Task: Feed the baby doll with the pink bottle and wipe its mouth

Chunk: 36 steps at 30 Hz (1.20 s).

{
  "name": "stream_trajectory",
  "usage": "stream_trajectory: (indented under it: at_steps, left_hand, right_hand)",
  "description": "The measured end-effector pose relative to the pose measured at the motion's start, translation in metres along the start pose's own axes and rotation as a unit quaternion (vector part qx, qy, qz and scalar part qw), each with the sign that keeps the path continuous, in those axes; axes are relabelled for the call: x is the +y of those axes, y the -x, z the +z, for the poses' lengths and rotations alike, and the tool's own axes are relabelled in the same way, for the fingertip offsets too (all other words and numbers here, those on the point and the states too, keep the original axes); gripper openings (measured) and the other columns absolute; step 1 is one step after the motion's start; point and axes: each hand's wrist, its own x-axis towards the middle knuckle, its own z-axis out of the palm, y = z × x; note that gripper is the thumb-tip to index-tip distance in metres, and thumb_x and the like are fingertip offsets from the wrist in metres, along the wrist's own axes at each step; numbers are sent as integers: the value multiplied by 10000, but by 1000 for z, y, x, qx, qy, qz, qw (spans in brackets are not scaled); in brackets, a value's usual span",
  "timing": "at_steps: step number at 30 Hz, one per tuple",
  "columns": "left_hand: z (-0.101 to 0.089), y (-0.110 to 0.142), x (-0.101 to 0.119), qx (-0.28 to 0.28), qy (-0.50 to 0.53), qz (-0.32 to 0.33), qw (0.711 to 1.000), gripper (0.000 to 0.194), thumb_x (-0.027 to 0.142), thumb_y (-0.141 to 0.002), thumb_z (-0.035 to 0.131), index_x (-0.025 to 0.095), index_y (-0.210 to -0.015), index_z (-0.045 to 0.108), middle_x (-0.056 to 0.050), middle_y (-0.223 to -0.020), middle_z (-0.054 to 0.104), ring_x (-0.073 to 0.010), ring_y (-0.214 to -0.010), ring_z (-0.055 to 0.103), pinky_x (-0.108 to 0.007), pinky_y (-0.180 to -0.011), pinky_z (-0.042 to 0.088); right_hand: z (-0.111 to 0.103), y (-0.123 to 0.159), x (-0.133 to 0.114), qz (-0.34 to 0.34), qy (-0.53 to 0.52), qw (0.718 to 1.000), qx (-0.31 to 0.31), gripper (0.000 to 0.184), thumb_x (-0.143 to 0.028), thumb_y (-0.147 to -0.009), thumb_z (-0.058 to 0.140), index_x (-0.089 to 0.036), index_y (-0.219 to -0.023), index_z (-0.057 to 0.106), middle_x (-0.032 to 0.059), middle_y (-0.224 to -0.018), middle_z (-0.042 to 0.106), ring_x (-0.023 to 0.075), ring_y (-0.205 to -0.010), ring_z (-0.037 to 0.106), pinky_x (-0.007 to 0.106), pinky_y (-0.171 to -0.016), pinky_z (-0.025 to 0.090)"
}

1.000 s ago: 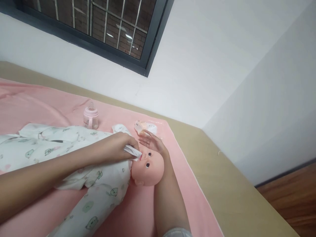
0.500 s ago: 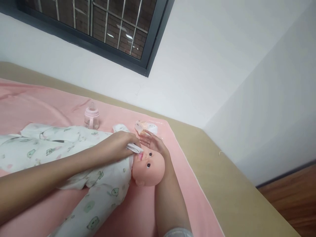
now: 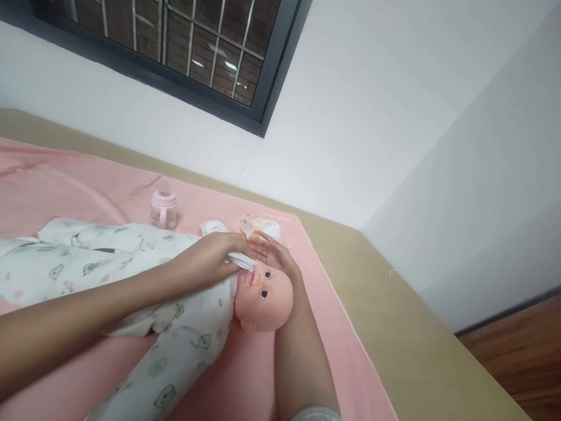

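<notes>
A baby doll (image 3: 274, 301) lies on its back in a white sleepsuit (image 3: 199, 327) printed with green animals, its head toward the right. My left hand (image 3: 221, 254) is closed on a folded white wipe (image 3: 241, 260), whose edge touches the doll's cheek beside the mouth. On the far side of the head, my right hand (image 3: 276, 254) is open, fingers stretched out and the palm near the cheek; its forearm passes behind the crown. The left fingertips are partly hidden by the wipe and the hand itself.
A pink-lidded baby bottle (image 3: 163, 207) with a handle stands beyond the doll's body. Past my right fingers lies a small crumpled soft packet (image 3: 258, 225). The pink sheet (image 3: 350, 356) covers a tan surface (image 3: 407, 345) along a white wall with a barred window.
My left hand has shifted slightly with the wipe along the doll's cheek, away from the mouth toward my right fingers. My right hand and the doll stay nearly still.
</notes>
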Motion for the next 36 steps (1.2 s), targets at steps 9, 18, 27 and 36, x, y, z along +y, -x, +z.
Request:
stream_trajectory:
  at_steps: [9,18,27,36]
  left_hand:
    - [6,1,-1,-3,41,15,999,210,172,-742,549,221,-826,735,12,-921,725,-184,-876,654,-247,-770,464]
    - [7,0,3,-2,24,13,1000,222,150,-711,543,220,-796,735,5,-913,725,-194,-892,655,-254,-791,459]
    - [-10,-1,-5,15,-5,-12,1000,245,283,-835,487,218,-939,700,12,-994,726,-203,-913,662,-261,-787,473]
    - [-26,-7,-21,84,-35,-70,993,465,496,-806,493,218,-1157,618,-49,-1175,674,-286,-1060,622,-367,-922,463]
  right_hand:
    - [0,-1,0,1,0,1000,0,466,-358,-817,631,-223,-1256,552,79,-1196,673,209,-1076,646,389,-1032,454]
    - [2,1,-1,1,3,1000,4,481,-363,-798,650,-233,-1250,556,71,-1208,667,203,-1077,644,389,-1038,450]
    - [5,7,-21,-27,46,998,-28,406,-442,-759,691,-257,-1118,649,57,-1285,624,228,-1116,620,420,-1021,459]
    - [83,46,-102,-4,359,910,-209,323,-461,-807,672,-238,-1035,724,53,-1306,603,205,-1190,568,385,-1026,453]
